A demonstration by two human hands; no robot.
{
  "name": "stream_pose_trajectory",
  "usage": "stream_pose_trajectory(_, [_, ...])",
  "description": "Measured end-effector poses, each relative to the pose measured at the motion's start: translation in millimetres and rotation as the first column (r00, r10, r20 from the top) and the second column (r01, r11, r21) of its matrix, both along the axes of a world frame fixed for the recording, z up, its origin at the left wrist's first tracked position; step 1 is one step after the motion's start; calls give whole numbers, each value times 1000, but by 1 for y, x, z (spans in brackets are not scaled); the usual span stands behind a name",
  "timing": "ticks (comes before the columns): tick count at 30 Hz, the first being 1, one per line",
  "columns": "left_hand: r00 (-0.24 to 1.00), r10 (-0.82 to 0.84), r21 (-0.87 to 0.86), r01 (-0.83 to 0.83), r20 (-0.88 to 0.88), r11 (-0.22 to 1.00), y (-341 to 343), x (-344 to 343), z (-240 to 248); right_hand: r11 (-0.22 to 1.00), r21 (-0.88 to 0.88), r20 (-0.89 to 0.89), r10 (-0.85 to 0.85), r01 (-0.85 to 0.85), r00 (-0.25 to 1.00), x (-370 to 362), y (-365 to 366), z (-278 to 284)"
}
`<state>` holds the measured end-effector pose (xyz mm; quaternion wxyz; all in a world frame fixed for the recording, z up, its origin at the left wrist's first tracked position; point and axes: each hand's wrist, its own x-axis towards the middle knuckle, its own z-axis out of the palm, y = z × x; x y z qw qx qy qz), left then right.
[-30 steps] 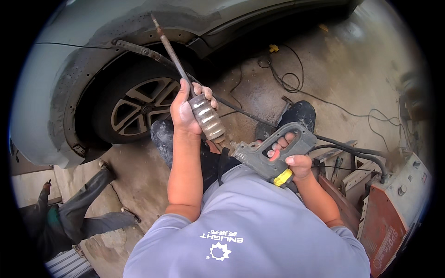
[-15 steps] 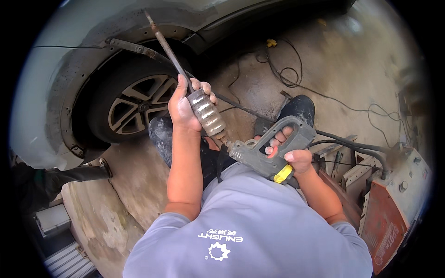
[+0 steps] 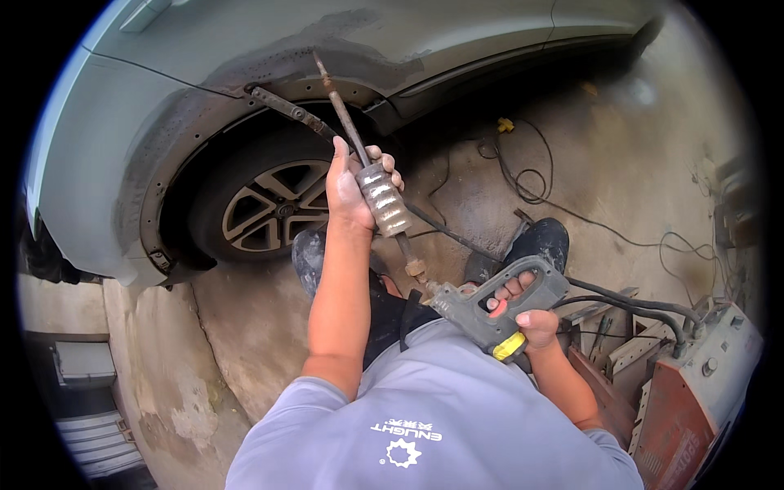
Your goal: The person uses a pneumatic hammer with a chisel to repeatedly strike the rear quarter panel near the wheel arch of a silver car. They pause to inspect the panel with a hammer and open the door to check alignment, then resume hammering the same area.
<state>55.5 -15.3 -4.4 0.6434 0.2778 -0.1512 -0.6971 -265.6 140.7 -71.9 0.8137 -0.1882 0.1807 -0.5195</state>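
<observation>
A dent-puller gun with a slide hammer lies across my lap, its rod (image 3: 346,124) pointing up toward the car. My left hand (image 3: 351,189) is closed around the rod and the upper end of the ribbed metal slide weight (image 3: 384,200). Bare shaft shows between the weight and the grey gun body (image 3: 472,314). My right hand (image 3: 539,328) grips the gun's looped handle, fingers through the opening by a red trigger. The rod's tip appears over the sanded bare patch (image 3: 282,61) above the wheel arch; I cannot tell if it touches.
A clamp bar (image 3: 286,106) is fixed at the arch edge, its cable running past my knees. The car wheel (image 3: 278,208) stands ahead. Black hoses (image 3: 629,306) lead from the gun to a red and grey machine (image 3: 694,392) at right. A thin cable (image 3: 588,216) loops over the floor.
The slide weight has moved up the rod, away from the gun body. My view has shifted, so the car sits farther right and lower. A person's leg at left has gone out of view.
</observation>
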Motion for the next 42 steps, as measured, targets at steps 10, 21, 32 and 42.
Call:
stream_pose_trajectory(10, [993, 52, 19, -54, 103, 998, 49, -37, -6, 996, 78, -19, -30, 31, 999, 1, 1, -10])
stream_pose_trajectory(21, [715, -492, -550, 179, -496, 816, 56, -26, -45, 993, 115, -97, 42, -31, 994, -10, -3, -22])
stream_pose_trajectory(32, [915, 14, 34, -30, 403, 999, 229, 68, -63, 962, 241, -370, -29, 126, 929, -18, 16, -84])
stream_pose_trajectory(42, [453, -284, 534, -687, 845, 494, 343, 140, -300, 908, 406, -581, 170, 102, 796, -27, 9, -111])
